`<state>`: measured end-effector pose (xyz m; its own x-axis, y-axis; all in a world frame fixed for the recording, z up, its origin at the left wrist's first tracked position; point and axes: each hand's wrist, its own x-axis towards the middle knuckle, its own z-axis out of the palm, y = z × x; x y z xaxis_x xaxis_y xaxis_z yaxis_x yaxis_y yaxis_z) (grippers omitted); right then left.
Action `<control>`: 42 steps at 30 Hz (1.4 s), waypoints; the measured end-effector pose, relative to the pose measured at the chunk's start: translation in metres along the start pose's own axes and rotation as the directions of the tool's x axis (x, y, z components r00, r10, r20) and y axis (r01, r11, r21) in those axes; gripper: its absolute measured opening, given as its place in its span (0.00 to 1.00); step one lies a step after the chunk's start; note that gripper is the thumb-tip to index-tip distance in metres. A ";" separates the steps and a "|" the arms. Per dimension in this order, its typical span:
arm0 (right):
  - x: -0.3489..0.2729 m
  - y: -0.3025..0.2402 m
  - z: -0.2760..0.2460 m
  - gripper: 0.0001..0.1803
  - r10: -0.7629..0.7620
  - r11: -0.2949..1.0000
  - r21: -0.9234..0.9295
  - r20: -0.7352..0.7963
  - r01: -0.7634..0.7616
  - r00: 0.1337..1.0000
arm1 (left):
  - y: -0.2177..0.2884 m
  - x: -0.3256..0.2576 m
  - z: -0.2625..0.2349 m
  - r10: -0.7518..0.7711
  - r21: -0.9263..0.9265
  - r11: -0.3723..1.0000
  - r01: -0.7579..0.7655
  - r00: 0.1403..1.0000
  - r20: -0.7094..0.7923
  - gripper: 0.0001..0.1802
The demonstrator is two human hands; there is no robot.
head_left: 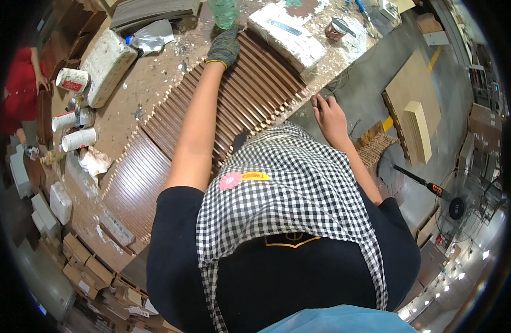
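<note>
My left hand (225,50), in a dark grey knit glove, lies stretched out at the far end of a row of long brown strips (250,75), beside a green glass-like container (225,15). The strips lie side by side on the workbench, with pale knobby ends along both edges. My right hand (329,115) is bare and hangs just off the bench's right edge, near the strips' near ends. Its fingers are closed round something small and dark that I cannot make out. Another batch of brown strips (136,180) lies to the left.
A white, paint-crusted block (286,36) with a flat tool (283,26) on it adjoins the strips. A paint-smeared cup (337,29) stands farther right. White tubs (72,80) and a plastic bottle (146,43) lie left. A standing fan (458,208) is at right; someone in red (21,83) is at far left.
</note>
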<state>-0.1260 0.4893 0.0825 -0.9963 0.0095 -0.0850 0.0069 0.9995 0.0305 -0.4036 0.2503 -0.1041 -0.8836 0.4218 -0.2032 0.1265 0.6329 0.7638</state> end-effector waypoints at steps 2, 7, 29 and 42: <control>-0.001 -0.002 -0.008 0.22 0.039 0.996 0.082 -0.053 -0.035 0.998 | -0.003 0.002 0.001 0.002 -0.007 1.000 -0.002 1.000 -0.014 0.36; 0.036 -0.027 0.006 0.21 0.037 0.978 0.207 -0.226 0.011 0.973 | 0.005 0.000 -0.001 0.001 0.001 1.000 -0.001 0.999 -0.033 0.38; 0.028 0.004 0.025 0.21 0.094 0.925 0.378 -0.132 -0.037 0.987 | 0.030 -0.229 0.018 0.289 0.118 0.957 -0.266 0.815 -0.502 0.37; 0.083 -0.031 0.018 0.25 -0.153 0.912 0.386 0.001 0.141 0.988 | 0.010 -0.303 0.061 0.356 0.288 0.920 -0.265 0.873 -0.333 0.41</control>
<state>-0.2078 0.4602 0.0564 -0.9855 -0.1440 -0.0899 -0.1015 0.9242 -0.3682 -0.1068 0.1681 -0.0719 -0.8766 0.3775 0.2984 0.4806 0.6576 0.5801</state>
